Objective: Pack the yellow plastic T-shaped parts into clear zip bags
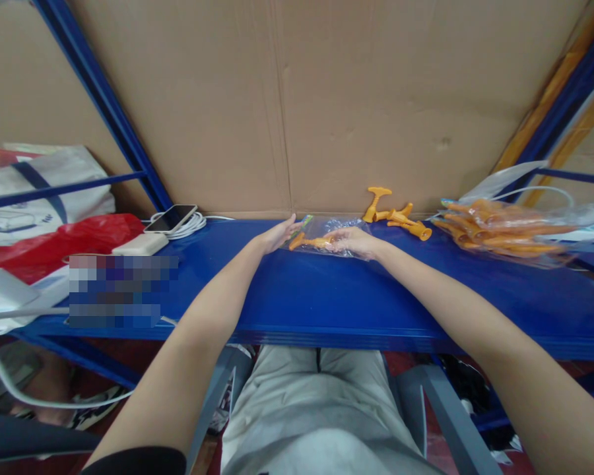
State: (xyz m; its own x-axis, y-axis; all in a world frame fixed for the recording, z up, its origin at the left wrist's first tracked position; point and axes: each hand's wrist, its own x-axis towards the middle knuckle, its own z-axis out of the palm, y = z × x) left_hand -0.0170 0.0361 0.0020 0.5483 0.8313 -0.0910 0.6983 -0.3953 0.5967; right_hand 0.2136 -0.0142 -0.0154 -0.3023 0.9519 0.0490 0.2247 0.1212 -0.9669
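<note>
Head view, both hands out on the blue surface (327,297), left hand (278,235) flat and loose at the edge of a clear bag (321,232), right hand (352,242) pinching the bag — an orange plastic piece (309,243) inside, loose orange pieces (396,212) just beyond, bagged pile (505,227) at right.

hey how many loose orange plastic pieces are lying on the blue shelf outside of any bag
3, as far as shows: one upright by the cardboard wall, one lying beside it, one nearest the right. They overlap, so another may be hidden. More sit inside bags.
</note>
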